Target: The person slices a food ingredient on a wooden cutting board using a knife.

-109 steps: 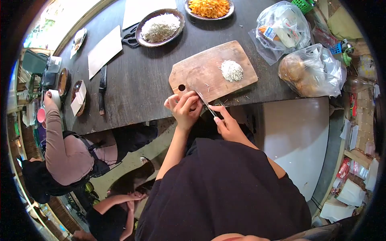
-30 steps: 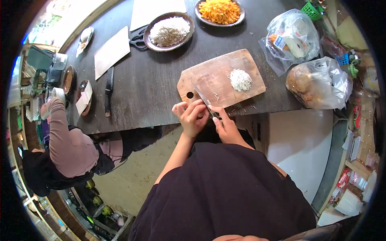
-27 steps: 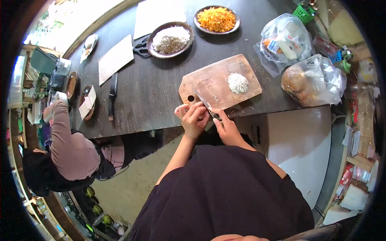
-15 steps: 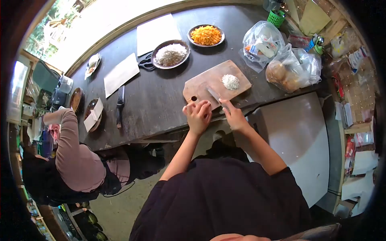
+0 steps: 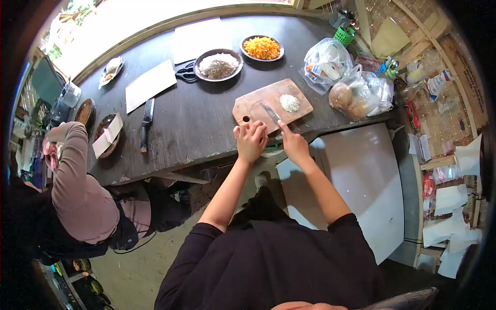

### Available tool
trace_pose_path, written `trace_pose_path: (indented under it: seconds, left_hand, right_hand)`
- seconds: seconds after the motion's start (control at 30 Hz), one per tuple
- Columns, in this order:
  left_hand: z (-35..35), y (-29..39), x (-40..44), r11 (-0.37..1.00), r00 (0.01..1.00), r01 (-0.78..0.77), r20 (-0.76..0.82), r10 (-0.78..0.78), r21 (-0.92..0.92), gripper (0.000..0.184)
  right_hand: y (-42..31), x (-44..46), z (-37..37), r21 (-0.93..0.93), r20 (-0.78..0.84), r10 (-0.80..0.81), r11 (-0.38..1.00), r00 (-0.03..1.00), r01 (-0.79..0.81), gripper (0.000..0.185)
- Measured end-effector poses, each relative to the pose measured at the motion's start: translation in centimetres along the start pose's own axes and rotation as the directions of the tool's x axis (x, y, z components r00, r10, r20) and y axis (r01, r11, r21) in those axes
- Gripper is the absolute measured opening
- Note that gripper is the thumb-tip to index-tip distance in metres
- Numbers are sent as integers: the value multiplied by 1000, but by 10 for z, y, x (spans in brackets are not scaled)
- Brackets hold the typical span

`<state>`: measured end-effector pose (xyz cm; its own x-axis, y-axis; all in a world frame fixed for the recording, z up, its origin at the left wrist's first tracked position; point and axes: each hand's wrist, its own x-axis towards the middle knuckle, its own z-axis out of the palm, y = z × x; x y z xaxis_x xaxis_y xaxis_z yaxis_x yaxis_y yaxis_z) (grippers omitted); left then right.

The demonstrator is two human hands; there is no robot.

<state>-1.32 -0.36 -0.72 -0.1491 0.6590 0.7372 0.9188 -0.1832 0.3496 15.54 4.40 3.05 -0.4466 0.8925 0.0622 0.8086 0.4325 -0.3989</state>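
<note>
A wooden cutting board (image 5: 294, 95) lies at the near edge of the dark table, with a small heap of finely chopped white food (image 5: 289, 103) on its right half. My right hand (image 5: 295, 147) is closed round the handle of a knife (image 5: 269, 111), whose blade points away over the middle of the board. At the board's near-left edge, by its round hole, my left hand (image 5: 251, 143) has its fingers bent, tips down on the wood. Whatever lies under those fingertips is hidden.
Beyond the board stand a bowl of white shreds (image 5: 218, 66) and a plate of orange pieces (image 5: 262, 48). Plastic bags (image 5: 356, 95) sit to the right. Leftward are black-handled scissors (image 5: 187, 73), a grater (image 5: 146, 124) and another person (image 5: 82, 201).
My view has shifted slightly, so the table's things sit a little further left. The fingers of my left hand look more spread, and the knife stays in my right hand.
</note>
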Motion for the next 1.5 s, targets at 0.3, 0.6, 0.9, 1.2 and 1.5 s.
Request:
trace_pose_path:
  seconds: [0.3,0.6,0.9,1.2,1.5]
  left_hand:
    - [-2,1,-10,1000,1000,21,20,-21,-9,25]
    - [1,3,-10,997,996,59,67,-62,44,34]
    - [-1,5,-8,990,990,51,123,-67,128,35]
    - [0,5,-13,986,996,48,67,-59,158,32]
    - [2,1,-20,981,996,21,78,-36,193,27]
  right_hand:
    - [38,6,-5,467,-122,-49,879,991,101,36]
    - [9,-19,-27,572,93,50,815,994,-95,39]
    - [20,-17,-16,792,266,10,567,964,-225,41]
    - [12,-10,-21,741,583,-73,456,809,-493,44]
    - [2,-13,-8,805,374,-162,546,913,-233,44]
